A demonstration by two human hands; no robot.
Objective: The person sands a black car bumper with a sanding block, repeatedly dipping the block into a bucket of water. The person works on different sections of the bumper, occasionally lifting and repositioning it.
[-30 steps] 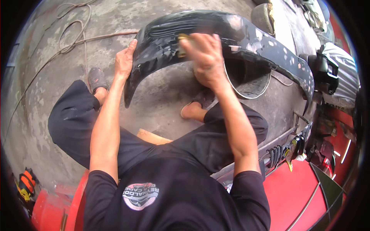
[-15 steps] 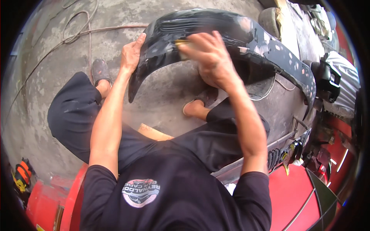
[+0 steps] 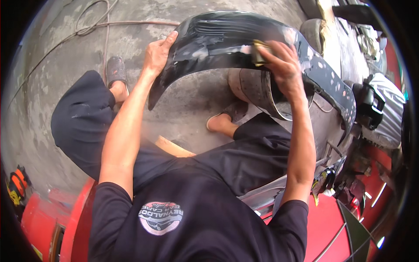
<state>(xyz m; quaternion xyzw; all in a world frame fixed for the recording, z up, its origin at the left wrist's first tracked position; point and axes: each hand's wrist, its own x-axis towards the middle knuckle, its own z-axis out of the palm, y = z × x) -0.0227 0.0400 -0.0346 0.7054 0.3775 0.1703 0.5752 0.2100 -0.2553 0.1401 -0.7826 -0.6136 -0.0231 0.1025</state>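
A dark, curved car fender arches in front of me, with pale scuffed patches on its surface. My left hand grips its left end, thumb on top along the edge. My right hand is closed on a sanding pad with yellowish edges, and presses it against the fender right of the middle. The fingers are slightly blurred. Below the arch, a round bucket-like container lies partly behind my right hand and the fender.
A hose loops over the stained concrete floor at the far left. Red panels are close by at lower left, and a red surface at lower right. Black parts and a silver-covered item crowd the right side.
My right hand has slid the sanding pad rightward along the fender. The fender and my left hand sit slightly further right in view, and more of the round container shows.
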